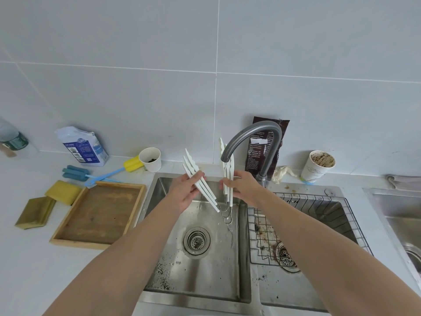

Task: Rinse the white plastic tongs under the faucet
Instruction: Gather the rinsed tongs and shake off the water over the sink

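White plastic tongs (pixel 210 198) held over the left sink (pixel 157 201) basin, at 12 o'clock from the drain (pixel 197 240), just under the faucet (pixel 252 131) spout. Left hand (pixel 182 195) pinches one bundle of arms, tips fanned toward 11. Right hand (pixel 242 187) curls round the other, tips at 12. Metal rings hang below. Water running: cannot tell. Risks: wet plastic slipping from a light pinch onto the grit-speckled basin floor; right-hand tips knocking the spout.
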Demonstrator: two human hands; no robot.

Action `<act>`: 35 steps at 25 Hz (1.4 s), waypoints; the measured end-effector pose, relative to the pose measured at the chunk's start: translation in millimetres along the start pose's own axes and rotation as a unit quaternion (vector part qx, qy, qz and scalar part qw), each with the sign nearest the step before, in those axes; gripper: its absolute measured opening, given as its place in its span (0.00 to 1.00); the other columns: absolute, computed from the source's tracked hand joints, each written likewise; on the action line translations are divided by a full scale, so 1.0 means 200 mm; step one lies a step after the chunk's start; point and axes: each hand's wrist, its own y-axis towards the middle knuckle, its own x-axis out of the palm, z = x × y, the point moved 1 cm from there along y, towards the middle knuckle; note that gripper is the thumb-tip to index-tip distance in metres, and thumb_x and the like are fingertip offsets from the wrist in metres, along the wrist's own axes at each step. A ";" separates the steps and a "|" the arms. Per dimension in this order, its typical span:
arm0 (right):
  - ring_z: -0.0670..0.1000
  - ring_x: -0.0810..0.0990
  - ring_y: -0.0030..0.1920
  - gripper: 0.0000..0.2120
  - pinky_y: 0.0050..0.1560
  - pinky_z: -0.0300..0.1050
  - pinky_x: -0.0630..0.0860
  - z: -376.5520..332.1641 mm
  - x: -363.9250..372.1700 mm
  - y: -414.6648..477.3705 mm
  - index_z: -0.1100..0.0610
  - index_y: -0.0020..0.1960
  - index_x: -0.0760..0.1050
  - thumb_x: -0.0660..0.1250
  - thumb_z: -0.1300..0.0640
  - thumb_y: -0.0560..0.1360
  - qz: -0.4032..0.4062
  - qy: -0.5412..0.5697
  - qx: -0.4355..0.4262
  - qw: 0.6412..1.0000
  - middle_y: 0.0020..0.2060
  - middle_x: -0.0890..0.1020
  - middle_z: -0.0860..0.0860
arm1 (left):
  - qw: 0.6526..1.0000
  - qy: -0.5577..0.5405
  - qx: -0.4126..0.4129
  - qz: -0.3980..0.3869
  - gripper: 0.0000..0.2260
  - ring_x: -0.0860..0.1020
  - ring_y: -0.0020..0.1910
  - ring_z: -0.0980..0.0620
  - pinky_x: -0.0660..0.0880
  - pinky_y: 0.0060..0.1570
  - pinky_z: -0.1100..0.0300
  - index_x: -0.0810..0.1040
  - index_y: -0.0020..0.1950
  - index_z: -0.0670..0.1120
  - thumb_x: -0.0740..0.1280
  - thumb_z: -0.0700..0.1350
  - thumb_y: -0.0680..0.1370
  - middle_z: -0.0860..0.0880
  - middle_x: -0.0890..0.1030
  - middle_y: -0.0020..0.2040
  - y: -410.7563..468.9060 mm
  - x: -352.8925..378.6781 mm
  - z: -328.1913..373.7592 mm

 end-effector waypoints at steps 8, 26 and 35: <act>0.58 0.83 0.50 0.09 0.58 0.57 0.80 0.00 0.01 -0.03 0.64 0.56 0.76 0.68 0.69 0.77 0.060 0.029 -0.023 0.997 0.50 0.83 0.63 | 1.000 -0.014 -0.002 -0.024 0.08 0.81 0.51 0.46 0.77 0.59 0.52 0.79 0.53 0.36 0.71 0.34 0.75 0.41 0.83 0.48 0.00 0.03 0.01; 0.58 0.83 0.52 0.06 0.50 0.48 0.82 0.06 -0.03 -0.11 0.66 0.54 0.77 0.67 0.69 0.77 0.117 0.100 -0.012 0.988 0.48 0.84 0.60 | 0.991 0.114 -0.025 -0.065 0.12 0.83 0.49 0.47 0.82 0.41 0.59 0.76 0.60 0.34 0.69 0.34 0.77 0.39 0.83 0.53 -0.08 0.10 -0.15; 0.56 0.85 0.49 0.05 0.52 0.55 0.82 0.11 -0.22 -0.22 0.61 0.51 0.77 0.69 0.66 0.76 0.199 0.055 -0.031 0.978 0.46 0.85 0.58 | 0.983 0.103 -0.090 -0.119 0.12 0.83 0.52 0.45 0.80 0.53 0.54 0.77 0.60 0.35 0.69 0.35 0.76 0.40 0.84 0.51 -0.06 0.25 -0.26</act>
